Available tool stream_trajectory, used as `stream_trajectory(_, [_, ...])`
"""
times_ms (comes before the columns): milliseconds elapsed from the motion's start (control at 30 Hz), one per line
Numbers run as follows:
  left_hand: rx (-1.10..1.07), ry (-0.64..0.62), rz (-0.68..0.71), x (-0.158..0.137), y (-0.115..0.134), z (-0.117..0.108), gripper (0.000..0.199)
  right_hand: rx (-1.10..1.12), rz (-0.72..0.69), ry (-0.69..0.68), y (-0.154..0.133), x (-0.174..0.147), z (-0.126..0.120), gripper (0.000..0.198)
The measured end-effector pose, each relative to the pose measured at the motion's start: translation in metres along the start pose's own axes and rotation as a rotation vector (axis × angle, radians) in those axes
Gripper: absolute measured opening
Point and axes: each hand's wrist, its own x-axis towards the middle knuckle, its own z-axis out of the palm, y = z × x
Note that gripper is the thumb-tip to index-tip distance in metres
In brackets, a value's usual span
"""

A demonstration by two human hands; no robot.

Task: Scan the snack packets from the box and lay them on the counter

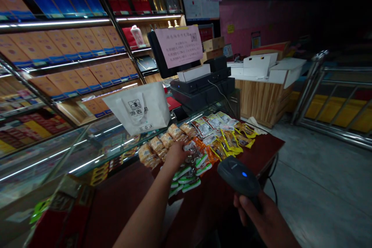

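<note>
My right hand grips a dark barcode scanner with a blue light on its top, above the table's front edge. My left hand reaches down among the packaged snacks, its fingertips at a clear packet; most of its fingers are hidden. Around it lie green-and-white packets, orange packets and yellow packets. A row of wrapped bread-like pieces sits just beyond the left hand. Behind these are several clear-fronted pouches.
A white carrier bag stands on the glass counter. Beyond are a monitor bearing a pink notice and a dark till. Boxed goods fill shelves at left. A metal railing stands right; an open carton is lower left.
</note>
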Motion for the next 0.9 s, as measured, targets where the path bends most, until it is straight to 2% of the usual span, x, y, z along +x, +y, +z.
stream_trajectory(67, [-0.085, 0.031, -0.016, -0.001, -0.005, -0.002, 0.012, -0.003, 0.005, 0.005, 0.001, -0.001, -0.001, 0.048])
stream_trajectory(233, [-0.346, 0.053, -0.040, -0.021, -0.011, -0.010, 0.029, -0.003, 0.011, -0.032, 0.003, 0.000, 0.001, 0.049])
stream_trajectory(400, [-0.995, 0.105, -0.142, -0.062, -0.008, -0.017, 0.044, 0.028, 0.016, -0.003, -0.003, 0.001, 0.008, 0.052])
stream_trajectory(467, [-1.121, 0.159, -0.185, -0.080, -0.008, -0.016, 0.047, 0.051, 0.013, -0.002, -0.009, 0.000, 0.013, 0.053])
stream_trajectory(667, [-1.284, 0.338, -0.266, -0.124, -0.016, -0.008, 0.045, 0.163, 0.007, -0.077, -0.035, -0.006, 0.033, 0.058])
stream_trajectory(900, [-1.365, 0.490, -0.297, -0.153, -0.026, -0.014, 0.043, 0.212, 0.026, -0.187, -0.049, -0.012, 0.057, 0.065])
